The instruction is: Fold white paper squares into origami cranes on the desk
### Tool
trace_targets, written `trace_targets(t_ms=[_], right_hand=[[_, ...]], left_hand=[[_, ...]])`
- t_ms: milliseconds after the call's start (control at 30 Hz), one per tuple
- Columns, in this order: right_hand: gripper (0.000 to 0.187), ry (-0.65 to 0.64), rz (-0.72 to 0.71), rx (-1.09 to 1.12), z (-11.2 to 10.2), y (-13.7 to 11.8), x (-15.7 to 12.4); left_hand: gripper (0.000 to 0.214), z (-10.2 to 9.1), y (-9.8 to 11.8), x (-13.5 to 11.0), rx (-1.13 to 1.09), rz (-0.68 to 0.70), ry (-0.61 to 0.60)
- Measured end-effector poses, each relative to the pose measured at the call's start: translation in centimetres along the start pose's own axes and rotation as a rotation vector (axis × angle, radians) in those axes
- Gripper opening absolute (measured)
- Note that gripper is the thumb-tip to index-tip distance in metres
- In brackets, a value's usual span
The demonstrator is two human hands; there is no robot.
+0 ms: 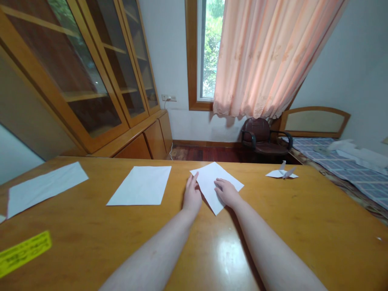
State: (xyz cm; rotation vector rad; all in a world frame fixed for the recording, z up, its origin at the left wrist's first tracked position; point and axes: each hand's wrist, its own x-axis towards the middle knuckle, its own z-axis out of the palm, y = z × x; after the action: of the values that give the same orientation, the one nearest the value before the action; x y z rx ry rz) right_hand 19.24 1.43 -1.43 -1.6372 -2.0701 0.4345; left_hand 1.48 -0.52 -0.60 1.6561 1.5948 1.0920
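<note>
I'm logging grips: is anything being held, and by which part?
The left hand touches the white paper near its left corner, the right hand rests on it; whether either grips cannot be told.

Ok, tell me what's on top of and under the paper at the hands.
The right hand rests on the paper; the left hand touches its left edge. The wooden table shows around it; anything directly underneath is covered.

The white, four-cornered paper sheet (209, 178) lies broad face up on the yellow-brown wooden counter (121, 230), near the far edge. One corner points toward the near side.
</note>
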Motion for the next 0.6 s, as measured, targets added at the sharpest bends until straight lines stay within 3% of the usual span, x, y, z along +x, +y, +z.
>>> trace_targets(t_ms=[133, 267, 467, 600], right_hand=[[0.032, 0.015, 0.062, 0.097, -0.2, 0.9, 0.4], [0.029, 0.018, 0.076, 0.163, -0.3, 1.0, 0.5], [0.027, 0.008, 0.059, 0.207, -0.6, 0.6, 0.3], [0.029, -0.045, -0.011, 0.290, -0.6, 0.0, 0.1]], left_hand=[[0.075, -0.2, 1.4, -1.1, 0.372, 0.123, -0.154], [0.080, -0.3, 2.3, -1.7, 0.630, 0.124, -0.105], [0.063, -0.2, 2.1, -1.8, 0.705, 0.244, -0.306], [0.065, -0.2, 1.8, -1.8, 0.718, 0.252, -0.321]])
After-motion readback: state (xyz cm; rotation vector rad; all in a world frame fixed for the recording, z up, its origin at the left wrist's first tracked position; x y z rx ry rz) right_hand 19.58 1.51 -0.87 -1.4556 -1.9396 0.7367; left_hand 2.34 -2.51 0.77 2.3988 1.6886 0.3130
